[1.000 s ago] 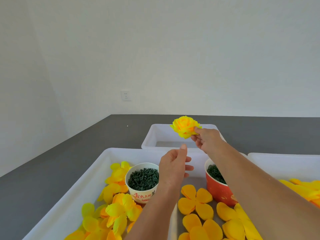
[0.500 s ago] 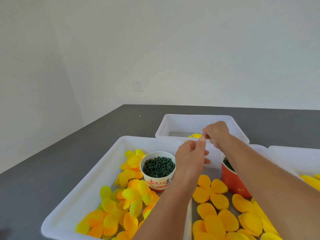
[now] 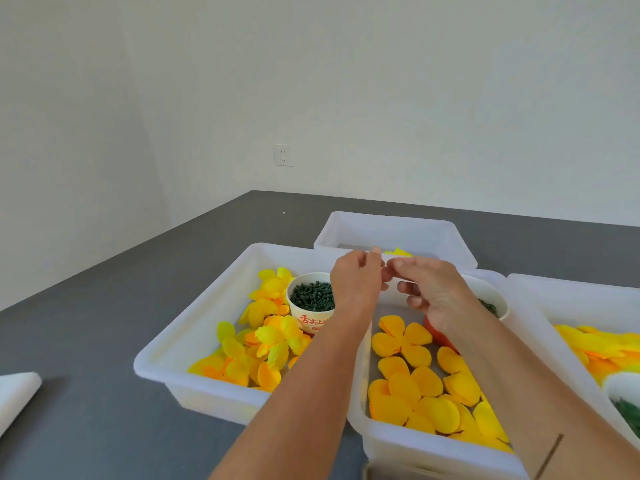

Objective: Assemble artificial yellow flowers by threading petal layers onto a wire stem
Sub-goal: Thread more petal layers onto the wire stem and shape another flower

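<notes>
1. Two hands meet above the bins: the left hand [image 3: 356, 284] and the right hand [image 3: 429, 291] have fingertips almost touching, fingers curled as if pinching something fine. Whether a wire stem lies between them cannot be told; nothing is visible there.
2. Petal layers [image 3: 403, 337], the task's material, lie flat in the middle bin [image 3: 433, 445] directly below the hands; looser, paler petals [image 3: 266, 337] fill the left bin [image 3: 194, 337].
3. Handling, as judged: the layers look thin, soft and very light, likely to crease or cling together. Best taken by one lobe's edge, leaving the centre free for threading.
4. A white cup [image 3: 311, 301] of dark green pieces stands in the left bin; a red cup [image 3: 440, 336] sits behind the right wrist.
5. A finished flower [image 3: 398, 251] shows partly in the far bin [image 3: 391, 226]. A right bin [image 3: 575, 299] holds more petals.
6. All bins rest on a dark grey counter [image 3: 104, 306], set against plain white walls with one socket [image 3: 283, 155].
</notes>
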{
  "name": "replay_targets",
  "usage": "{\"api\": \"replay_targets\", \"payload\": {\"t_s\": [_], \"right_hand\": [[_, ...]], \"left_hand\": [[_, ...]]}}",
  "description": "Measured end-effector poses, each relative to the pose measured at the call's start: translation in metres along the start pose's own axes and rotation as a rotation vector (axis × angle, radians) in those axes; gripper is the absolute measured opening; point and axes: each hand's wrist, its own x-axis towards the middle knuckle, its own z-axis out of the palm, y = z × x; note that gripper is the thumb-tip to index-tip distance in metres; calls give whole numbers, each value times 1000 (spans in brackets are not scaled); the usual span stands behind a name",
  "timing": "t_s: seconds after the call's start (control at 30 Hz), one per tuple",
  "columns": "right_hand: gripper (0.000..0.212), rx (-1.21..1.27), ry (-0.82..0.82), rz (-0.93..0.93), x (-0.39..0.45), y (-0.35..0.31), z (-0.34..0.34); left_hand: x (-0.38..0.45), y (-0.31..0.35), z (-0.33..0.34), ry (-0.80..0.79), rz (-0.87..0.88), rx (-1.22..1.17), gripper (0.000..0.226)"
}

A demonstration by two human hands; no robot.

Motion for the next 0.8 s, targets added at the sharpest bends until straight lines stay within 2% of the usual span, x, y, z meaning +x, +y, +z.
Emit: {"api": "replay_targets", "payload": {"t_s": [0.17, 0.3, 0.4, 0.43, 0.5, 0.57, 0.63, 0.8], "right_hand": [[6, 18, -75, 14, -9, 11, 1], [6, -68, -155, 5, -12, 16, -2], [8, -103, -196, -4, -13, 18, -2], [9, -112, -208, -12, -13, 18, -1], [13, -127, -231, -24, -13, 18, 0], [14, -145, -263, -39, -12, 18, 2], [13, -173, -299, -51, -12, 19, 3], [15, -230, -369, -66, -11, 20, 5]], "left_hand": [[1, -2, -5, 69, 85, 163, 26], [14, 9, -24, -58, 123, 428, 16], [33, 14, -61, -161, 189, 1046, 16], [36, 12, -76, -196, 169, 1258, 19], [38, 0, -102, -280, 51, 1478, 36], [37, -11, -118, -409, -52, 1557, 45], [35, -22, -126, -493, -116, 1554, 44], [27, -36, -128, -552, -138, 1405, 34]]}}
